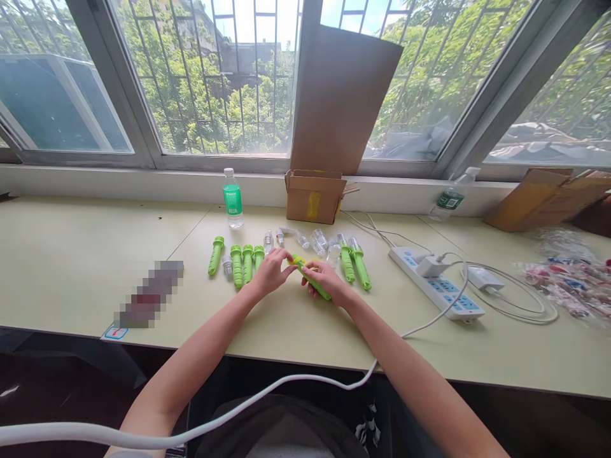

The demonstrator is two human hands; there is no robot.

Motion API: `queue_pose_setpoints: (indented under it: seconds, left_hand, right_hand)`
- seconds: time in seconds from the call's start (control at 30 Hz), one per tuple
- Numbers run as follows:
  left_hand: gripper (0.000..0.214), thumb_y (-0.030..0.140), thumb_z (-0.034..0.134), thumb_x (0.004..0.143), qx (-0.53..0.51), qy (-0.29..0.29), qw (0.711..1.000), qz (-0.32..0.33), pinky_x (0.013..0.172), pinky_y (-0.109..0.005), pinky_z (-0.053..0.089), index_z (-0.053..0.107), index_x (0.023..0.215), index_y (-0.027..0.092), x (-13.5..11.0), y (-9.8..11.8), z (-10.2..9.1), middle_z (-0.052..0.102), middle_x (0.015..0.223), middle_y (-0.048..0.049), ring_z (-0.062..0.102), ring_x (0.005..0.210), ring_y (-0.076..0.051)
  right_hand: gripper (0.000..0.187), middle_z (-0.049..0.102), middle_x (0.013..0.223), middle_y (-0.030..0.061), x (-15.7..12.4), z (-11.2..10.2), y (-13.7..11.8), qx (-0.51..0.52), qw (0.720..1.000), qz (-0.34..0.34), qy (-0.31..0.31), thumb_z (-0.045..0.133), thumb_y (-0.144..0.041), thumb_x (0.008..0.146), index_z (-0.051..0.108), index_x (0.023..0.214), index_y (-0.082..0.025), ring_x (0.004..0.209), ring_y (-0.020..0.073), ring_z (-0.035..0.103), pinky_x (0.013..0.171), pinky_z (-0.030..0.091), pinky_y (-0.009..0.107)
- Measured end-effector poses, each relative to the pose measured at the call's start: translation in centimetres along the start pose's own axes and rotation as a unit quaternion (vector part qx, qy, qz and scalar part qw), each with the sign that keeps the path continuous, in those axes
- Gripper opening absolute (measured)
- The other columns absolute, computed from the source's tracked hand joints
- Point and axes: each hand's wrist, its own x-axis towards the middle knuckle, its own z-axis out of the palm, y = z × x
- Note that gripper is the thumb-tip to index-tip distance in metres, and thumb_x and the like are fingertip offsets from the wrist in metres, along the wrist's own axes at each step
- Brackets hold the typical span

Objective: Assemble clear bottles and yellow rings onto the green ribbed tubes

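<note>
My right hand (326, 280) grips a green toy stick (319, 288) by its shaft, holding it slanted just above the pale table (86, 267). My left hand (273, 270) pinches the yellow-striped top end of the same stick (296, 261). To the left lie several more green sticks (237, 264) in a row, one set apart (216, 255). Two green sticks with clear tops (354, 262) lie to the right. Small clear caps (317, 242) are scattered behind my hands.
A green-labelled water bottle (233, 200) and an open cardboard box (314, 196) stand by the window sill. A white power strip (436, 282) with plugged chargers and cables lies at right, beside wrapped coloured items (568, 283). A white cable (267, 391) crosses my lap.
</note>
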Motion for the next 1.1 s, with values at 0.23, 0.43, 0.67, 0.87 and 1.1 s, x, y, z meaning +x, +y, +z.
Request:
queue_pose_setpoints:
  seconds: [0.23,0.43,0.67,0.87,1.1]
  left_hand:
    - [0.015,0.033,0.060,0.083,0.006,-0.006,1.000,-0.011,0.078,-0.036,0.046,0.053,0.085,0.019,-0.04,-0.12,-0.08,0.060,0.088,-0.0043,0.053,0.089,-0.020]
    - [0.016,0.034,0.058,0.084,0.007,-0.018,1.000,-0.015,0.077,-0.036,0.046,0.054,0.085,0.019,-0.08,-0.15,-0.17,0.060,0.088,-0.0045,0.054,0.089,-0.020]
    - [0.017,0.036,0.059,0.083,0.002,-0.020,1.000,-0.020,0.076,-0.036,0.047,0.054,0.083,0.020,-0.10,-0.13,-0.27,0.061,0.087,-0.0042,0.056,0.089,-0.020]
    - [0.018,0.037,0.059,0.083,-0.001,-0.022,0.999,-0.026,0.075,-0.035,0.047,0.054,0.082,0.020,-0.10,0.00,-0.29,0.061,0.087,-0.0040,0.056,0.089,-0.020]
    - [0.018,0.036,0.059,0.083,0.001,-0.022,0.999,-0.026,0.074,-0.034,0.046,0.053,0.082,0.019,-0.11,0.02,-0.26,0.061,0.087,-0.0044,0.056,0.087,-0.020]
  right_hand:
    - [0.042,0.065,0.068,0.0016,0.15,-0.06,-0.05,0.007,1.000,0.007,0.007,0.064,-0.057,0.073,0.051,0.086,-0.020,0.044,0.0107,0.054,0.036,0.041,0.022]
    - [0.041,0.065,0.069,0.0022,0.09,-0.08,-0.08,0.008,1.000,0.016,0.009,0.066,-0.055,0.072,0.051,0.086,-0.019,0.044,0.0110,0.054,0.037,0.041,0.022]
    - [0.041,0.065,0.068,0.0024,0.17,-0.12,-0.01,0.005,1.000,0.021,0.007,0.067,-0.054,0.071,0.050,0.086,-0.019,0.045,0.0113,0.055,0.038,0.041,0.022]
    - [0.039,0.066,0.069,0.0022,0.05,-0.21,-0.03,-0.001,1.000,0.018,0.002,0.068,-0.050,0.072,0.050,0.086,-0.019,0.046,0.0113,0.055,0.039,0.041,0.022]
    - [0.039,0.066,0.067,0.0017,0.17,-0.24,0.05,0.005,1.000,0.024,0.005,0.069,-0.050,0.071,0.050,0.087,-0.019,0.045,0.0114,0.055,0.039,0.042,0.022]
